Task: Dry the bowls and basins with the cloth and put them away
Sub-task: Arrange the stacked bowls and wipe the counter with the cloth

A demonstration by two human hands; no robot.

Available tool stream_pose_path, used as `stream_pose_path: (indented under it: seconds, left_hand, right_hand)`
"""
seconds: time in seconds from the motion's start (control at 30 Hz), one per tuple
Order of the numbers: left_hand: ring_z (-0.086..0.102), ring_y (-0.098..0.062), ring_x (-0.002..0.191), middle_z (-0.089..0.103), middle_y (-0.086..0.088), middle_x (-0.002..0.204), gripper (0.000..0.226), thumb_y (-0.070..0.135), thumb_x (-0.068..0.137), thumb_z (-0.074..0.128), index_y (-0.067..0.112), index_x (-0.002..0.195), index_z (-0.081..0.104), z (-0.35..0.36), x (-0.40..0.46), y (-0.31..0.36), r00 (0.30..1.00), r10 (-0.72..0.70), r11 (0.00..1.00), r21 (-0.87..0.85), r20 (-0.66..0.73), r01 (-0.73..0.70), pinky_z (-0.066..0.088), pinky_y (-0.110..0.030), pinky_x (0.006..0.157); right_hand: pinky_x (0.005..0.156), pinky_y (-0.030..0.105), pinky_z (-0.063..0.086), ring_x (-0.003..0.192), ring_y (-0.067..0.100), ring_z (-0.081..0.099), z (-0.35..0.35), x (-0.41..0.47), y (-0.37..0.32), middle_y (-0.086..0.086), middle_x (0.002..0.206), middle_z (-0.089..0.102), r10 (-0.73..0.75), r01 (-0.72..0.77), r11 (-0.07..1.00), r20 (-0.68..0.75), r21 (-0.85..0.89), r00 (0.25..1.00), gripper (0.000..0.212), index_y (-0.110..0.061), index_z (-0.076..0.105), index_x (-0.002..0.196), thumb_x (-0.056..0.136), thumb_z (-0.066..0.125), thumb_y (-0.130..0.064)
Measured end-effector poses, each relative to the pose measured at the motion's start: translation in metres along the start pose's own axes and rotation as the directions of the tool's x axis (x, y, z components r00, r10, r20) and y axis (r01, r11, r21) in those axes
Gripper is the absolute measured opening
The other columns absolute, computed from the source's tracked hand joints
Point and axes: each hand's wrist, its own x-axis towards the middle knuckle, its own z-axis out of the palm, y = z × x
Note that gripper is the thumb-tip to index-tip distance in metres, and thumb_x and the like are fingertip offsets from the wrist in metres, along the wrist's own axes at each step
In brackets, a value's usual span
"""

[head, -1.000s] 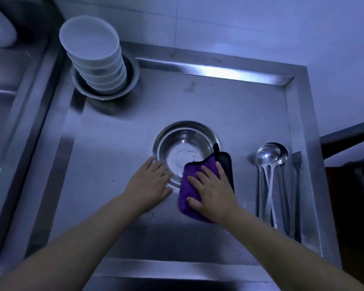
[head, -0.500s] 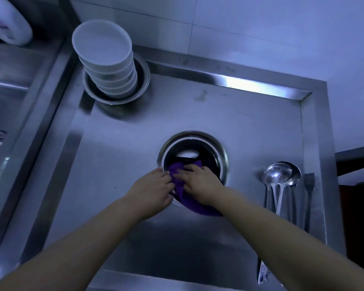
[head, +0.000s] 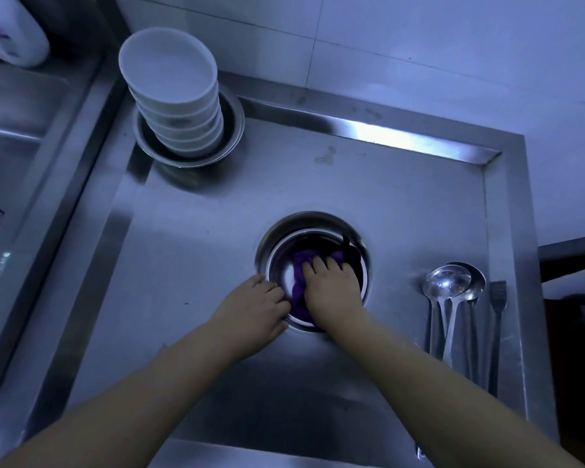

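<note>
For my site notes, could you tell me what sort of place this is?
Probably a kitchen wash-up area: a steel counter beside a sink, stacked white bowls, ladles, and tiled wall.

Two bare forearms, no sleeves in sight up to where the view cuts them off, left hand (head: 250, 307) and right hand (head: 331, 288) ungloved, no rings, no watch or band at either wrist
</note>
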Motion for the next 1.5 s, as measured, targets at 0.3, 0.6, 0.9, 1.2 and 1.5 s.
stream_pose_path:
  seconds: [0.3,0.6,0.9,1.2,1.5]
  left_hand:
    - [0.059,-0.014,0.061,0.057,0.007,0.060,0.014,0.036,0.065,0.077,0.026,0.059,0.071,-0.002,0.007,0.001,0.997,-0.074,0.997,0.017,-0.029,0.075,0.049,-0.023,0.069]
    - [0.061,-0.012,0.067,0.061,0.010,0.063,0.012,0.036,0.071,0.070,0.026,0.066,0.074,-0.003,0.002,0.001,0.998,-0.065,0.998,-0.014,-0.025,0.065,0.051,-0.021,0.074]
    - [0.064,-0.013,0.081,0.066,0.007,0.074,0.024,0.041,0.082,0.056,0.026,0.079,0.074,0.002,0.000,-0.004,0.998,-0.010,1.000,-0.007,-0.070,0.010,0.049,-0.027,0.091]
    - [0.062,-0.015,0.077,0.064,0.006,0.074,0.022,0.043,0.080,0.060,0.025,0.080,0.074,0.002,0.000,-0.001,0.998,-0.019,0.999,0.038,-0.062,0.022,0.050,-0.030,0.091]
    - [0.063,-0.014,0.074,0.063,0.007,0.071,0.020,0.042,0.077,0.064,0.025,0.076,0.074,0.001,0.002,0.002,0.998,-0.018,0.995,0.094,-0.055,0.023,0.050,-0.030,0.089]
  right_hand:
    - [0.074,0.037,0.030,0.099,0.030,0.050,-0.002,-0.007,-0.013,0.011,0.116,0.053,0.089,-0.089,0.994,0.006,0.069,0.996,0.036,-0.016,0.049,0.119,0.089,0.044,-0.034]
    - [0.061,0.034,0.034,0.099,0.032,0.051,-0.010,0.012,-0.004,0.014,0.117,0.047,0.146,-0.151,0.966,0.040,0.211,0.988,0.042,-0.011,0.042,0.124,0.084,0.055,-0.017]
    - [0.058,0.040,0.045,0.075,0.036,0.058,-0.011,0.035,-0.006,0.017,0.084,0.062,0.057,0.024,0.968,-0.317,0.248,0.947,0.021,-0.003,0.066,0.090,0.070,0.065,0.002]
    - [0.077,0.043,0.049,0.099,0.022,0.062,0.000,0.018,0.001,-0.001,0.107,0.067,-0.139,0.131,0.990,-0.249,-0.048,0.958,0.045,-0.023,0.070,0.105,0.063,0.079,-0.037]
    - [0.061,0.035,0.034,0.103,0.033,0.042,-0.008,0.015,0.003,0.010,0.118,0.046,0.109,-0.106,0.993,-0.073,0.043,0.991,0.037,-0.014,0.046,0.119,0.084,0.059,-0.018]
